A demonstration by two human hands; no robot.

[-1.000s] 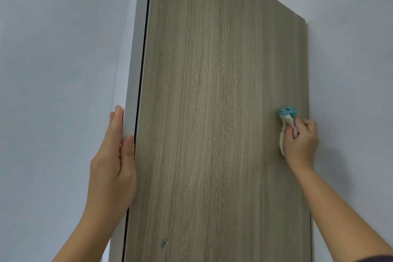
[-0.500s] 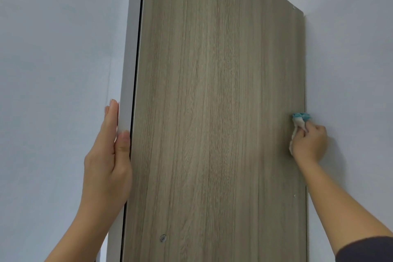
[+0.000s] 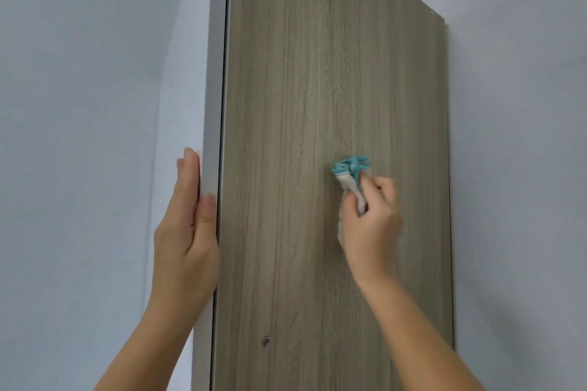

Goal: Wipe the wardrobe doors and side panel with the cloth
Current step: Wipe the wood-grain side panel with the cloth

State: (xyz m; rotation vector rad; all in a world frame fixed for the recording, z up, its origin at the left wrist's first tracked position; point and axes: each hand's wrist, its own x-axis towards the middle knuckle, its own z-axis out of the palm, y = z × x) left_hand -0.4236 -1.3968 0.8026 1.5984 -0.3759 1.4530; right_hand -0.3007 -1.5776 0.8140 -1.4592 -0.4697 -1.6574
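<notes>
The wood-grain side panel [image 3: 286,105] of the wardrobe fills the middle of the head view, rising tall. My right hand [image 3: 370,222] grips a bunched white and teal cloth [image 3: 351,173] and presses it against the panel near its middle. My left hand [image 3: 187,232] lies flat with straight fingers along the white door edge [image 3: 214,105] at the panel's left corner, thumb on the corner.
Plain pale walls stand to the left [image 3: 95,136] and right [image 3: 521,136] of the wardrobe. The panel's rear edge meets the right wall. A small metal fitting [image 3: 266,340] sits low on the panel.
My right hand has swept the cloth leftward from the panel's rear edge by the wall to the panel's middle. My left hand stays on the door edge.
</notes>
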